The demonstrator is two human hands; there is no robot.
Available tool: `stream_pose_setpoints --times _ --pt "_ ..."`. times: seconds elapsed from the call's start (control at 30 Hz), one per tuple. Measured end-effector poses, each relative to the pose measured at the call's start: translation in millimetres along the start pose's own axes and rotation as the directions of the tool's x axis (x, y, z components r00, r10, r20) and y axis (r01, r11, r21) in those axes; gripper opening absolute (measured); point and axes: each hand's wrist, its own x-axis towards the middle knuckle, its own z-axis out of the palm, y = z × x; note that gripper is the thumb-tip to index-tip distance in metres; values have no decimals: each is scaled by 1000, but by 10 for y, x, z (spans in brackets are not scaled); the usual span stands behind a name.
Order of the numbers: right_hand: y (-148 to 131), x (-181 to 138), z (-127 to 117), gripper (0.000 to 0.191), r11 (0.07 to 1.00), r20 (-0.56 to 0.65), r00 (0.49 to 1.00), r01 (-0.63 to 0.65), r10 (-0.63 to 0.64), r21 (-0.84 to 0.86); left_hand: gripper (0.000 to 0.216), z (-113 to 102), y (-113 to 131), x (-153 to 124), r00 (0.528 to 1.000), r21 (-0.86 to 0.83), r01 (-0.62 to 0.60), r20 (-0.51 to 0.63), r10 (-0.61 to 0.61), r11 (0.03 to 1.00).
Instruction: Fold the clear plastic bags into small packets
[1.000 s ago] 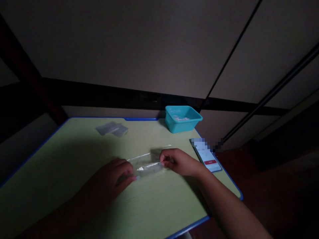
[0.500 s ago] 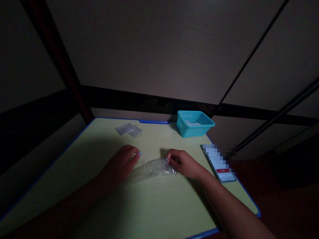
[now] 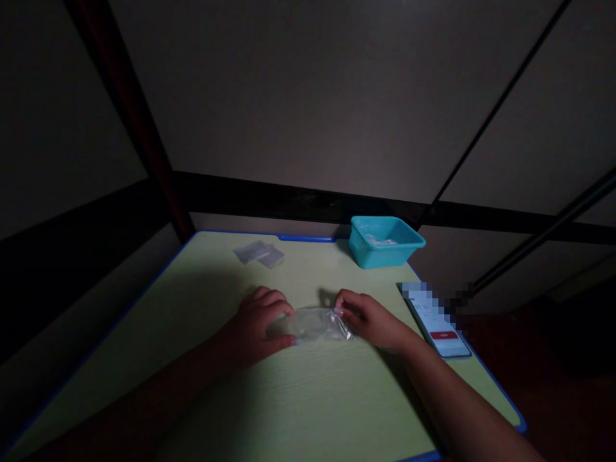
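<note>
A clear plastic bag lies stretched between my hands over the pale green tabletop. My right hand pinches its right end, where the film is crumpled and shiny. Around the left part of the bag, my left hand has its thumb and fingers spread apart, the thumb at the near edge and the fingers at the far edge. The bag's left end is partly hidden under that hand.
Two small flat translucent packets overlap near the far edge. A turquoise plastic basket with clear wrapping inside stands at the back right. A phone with a lit screen lies along the right edge. Behind the table rises a panelled wall.
My left hand has spread its fingers and come down around the bag's left part. My right hand keeps its pinch. The whole view has shifted slightly.
</note>
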Motion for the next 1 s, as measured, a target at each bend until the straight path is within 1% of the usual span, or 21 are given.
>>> stream_pose_setpoints --times 0.07,0.17,0.23,0.3,0.4,0.43,0.5,0.6,0.73,0.8,0.9,1.0 --pt "-4 -9 2 7 1000 -14 1000 -16 16 9 30 36 -16 2 1000 19 20 8 -20 1000" --pt "-4 -10 19 6 998 -29 998 -53 53 19 27 27 -35 17 997 -18 78 15 -77 997" --pt "-7 -9 31 7 997 -32 997 -69 70 20 27 -3 -31 22 989 -93 148 25 -146 985" --pt "-16 -11 37 9 997 -26 997 -77 77 20 29 -27 -14 17 975 -208 219 85 -206 953" --pt "-30 -16 36 9 996 -14 996 -83 83 14 43 -35 17 5 958 -332 274 175 -226 903" --pt "-31 -17 35 9 996 -12 996 -84 84 13 47 -34 22 2 958 -351 277 177 -227 894" --pt "-27 -16 42 10 996 -11 996 -85 85 21 46 -33 17 1 958 -370 284 146 -247 885" --pt "-13 -1 75 11 996 -17 996 -88 88 -2 39 -46 -37 7 946 -349 323 106 -306 880" --pt "-12 33 129 9 975 -62 994 -102 91 -198 36 -70 -128 29 920 -235 392 90 -381 889" --pt "-27 45 145 8 953 -75 993 -113 96 -280 34 -76 -146 41 918 -193 396 85 -386 898" --pt "-56 52 150 7 932 -80 992 -124 102 -340 35 -85 -138 50 915 -152 403 87 -394 902" --pt "-72 59 150 8 919 -92 988 -146 121 -367 32 -94 -131 47 905 -179 425 99 -414 887"
